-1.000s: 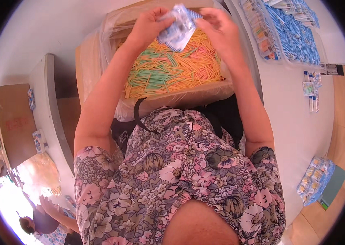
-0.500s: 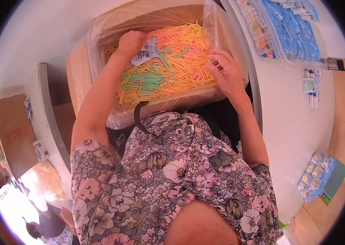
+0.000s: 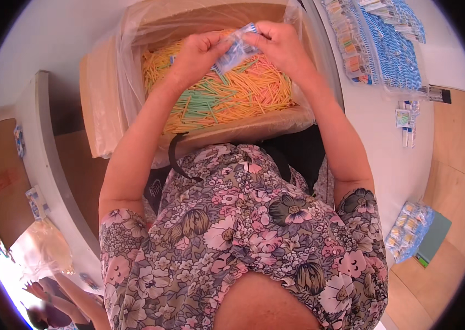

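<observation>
A cardboard box (image 3: 100, 104) lined with clear plastic sits on my lap, filled with several thin yellow, orange and green sticks (image 3: 232, 96). Above the sticks, my left hand (image 3: 197, 52) and my right hand (image 3: 279, 44) both pinch a small clear plastic packet (image 3: 236, 50) with blue and white print. The left hand grips its left end, the right hand its upper right end. I cannot see what is inside the packet.
A white table (image 3: 386, 148) runs along the right, with rows of blue packets (image 3: 394, 38) and a few small packets (image 3: 407, 124) on it. A bundle of packets (image 3: 408, 231) lies lower right. A grey shelf edge (image 3: 40, 165) stands at the left.
Half a second ago my hands were apart, the left holding the packet down in the sticks. Now both hands have come together and hold the packet above the box.
</observation>
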Demonstrator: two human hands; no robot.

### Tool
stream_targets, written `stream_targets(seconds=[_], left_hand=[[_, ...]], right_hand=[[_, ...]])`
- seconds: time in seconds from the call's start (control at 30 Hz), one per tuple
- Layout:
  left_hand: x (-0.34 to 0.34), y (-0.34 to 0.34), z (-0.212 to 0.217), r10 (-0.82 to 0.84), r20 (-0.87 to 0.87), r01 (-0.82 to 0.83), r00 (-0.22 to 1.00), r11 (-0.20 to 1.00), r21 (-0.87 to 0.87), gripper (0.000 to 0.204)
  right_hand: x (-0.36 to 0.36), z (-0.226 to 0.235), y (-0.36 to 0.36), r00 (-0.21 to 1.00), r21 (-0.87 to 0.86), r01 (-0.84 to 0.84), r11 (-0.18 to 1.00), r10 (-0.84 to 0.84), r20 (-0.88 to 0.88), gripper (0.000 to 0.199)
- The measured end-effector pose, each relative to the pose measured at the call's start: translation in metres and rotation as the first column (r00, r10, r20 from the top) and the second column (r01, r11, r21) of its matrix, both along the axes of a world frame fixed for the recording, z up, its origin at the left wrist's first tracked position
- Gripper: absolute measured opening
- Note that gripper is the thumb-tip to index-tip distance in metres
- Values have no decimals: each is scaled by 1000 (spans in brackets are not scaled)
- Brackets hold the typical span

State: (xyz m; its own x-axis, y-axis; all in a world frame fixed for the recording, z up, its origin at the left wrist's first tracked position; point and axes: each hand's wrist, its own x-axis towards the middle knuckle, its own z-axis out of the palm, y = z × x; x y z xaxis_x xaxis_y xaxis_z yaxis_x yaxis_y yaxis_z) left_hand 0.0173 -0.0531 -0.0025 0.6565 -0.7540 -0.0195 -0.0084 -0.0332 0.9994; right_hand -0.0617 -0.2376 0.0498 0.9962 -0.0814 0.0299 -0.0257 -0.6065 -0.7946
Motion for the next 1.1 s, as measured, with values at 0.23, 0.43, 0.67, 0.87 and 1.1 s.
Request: stream_targets(seconds=[0.23, 0.43, 0.67, 0.87, 1.1], left_hand=[[17, 11, -13, 147, 117, -140, 982, 988, -66, 18], [23, 10, -13, 258, -52, -263, 965, 940, -218, 20], [22, 5, -10, 224, -117, -240, 968, 959, -150, 21], [20, 4, -9, 209, -98, -219, 973, 969, -111, 22], [26, 1, -18, 238, -36, -241, 971, 963, -120, 23]], right_hand=[[19, 0, -19, 992, 78, -10, 997, 20, -127, 18], [-1, -72, -26, 839, -489, -461, 740, 184, -513, 23], [-11, -88, 25, 784, -633, -560, 534, 94, -614, 26], [-15, -91, 30, 768, -655, -584, 480, 65, -638, 35], [-22, -71, -5, 787, -546, -447, 709, 20, -617, 36]])
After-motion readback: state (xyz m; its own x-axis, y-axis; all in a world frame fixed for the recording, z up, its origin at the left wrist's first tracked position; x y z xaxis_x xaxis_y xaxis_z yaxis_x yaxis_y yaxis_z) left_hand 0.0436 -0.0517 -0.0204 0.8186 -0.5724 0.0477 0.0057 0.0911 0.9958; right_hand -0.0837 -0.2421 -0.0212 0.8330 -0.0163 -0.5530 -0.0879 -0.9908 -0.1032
